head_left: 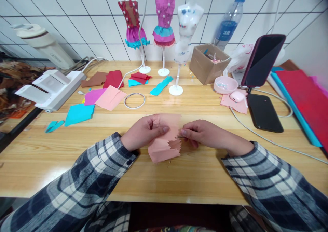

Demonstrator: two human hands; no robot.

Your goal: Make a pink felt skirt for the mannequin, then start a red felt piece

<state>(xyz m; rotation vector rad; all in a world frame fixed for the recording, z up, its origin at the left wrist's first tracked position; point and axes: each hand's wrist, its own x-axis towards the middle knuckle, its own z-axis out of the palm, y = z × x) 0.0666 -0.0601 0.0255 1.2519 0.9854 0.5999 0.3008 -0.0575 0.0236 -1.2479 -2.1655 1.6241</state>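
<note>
1. Left hand has thumb and forefinger closed on the pink sheet, pinching it near the left edge where a fold stands up. The grip looks like an anchor that stops the thin piece from sliding.
2. Right hand, at 3 o'clock of the sheet, presses its fingertips together on the jagged right edge (something thin may sit between them, but it is too small to tell). With both hands on one piece, that edge is probably held taut.
3. The sheet sits at the near middle of the wooden table. Its lower part rests on the wood and its upper part is lifted between the hands, close to the body, likely for a good view of fine work.
4. At 12 o'clock three small dress forms stand upright by the tiled wall: the red-dressed form, the magenta-dressed form and the bare white form. They are well apart from the hands yet in plain sight.
5. At 10 to 11 o'clock lie flat cut pieces, among them a turquoise piece and a pale pink square. A tape ring lies just beside the square. Spread out this way, each colour shows.
6. At 1 to 2 o'clock are a cardboard box, a pink bowl and a propped phone. The phone tilts toward the person, probably so that its screen can be seen.
</note>
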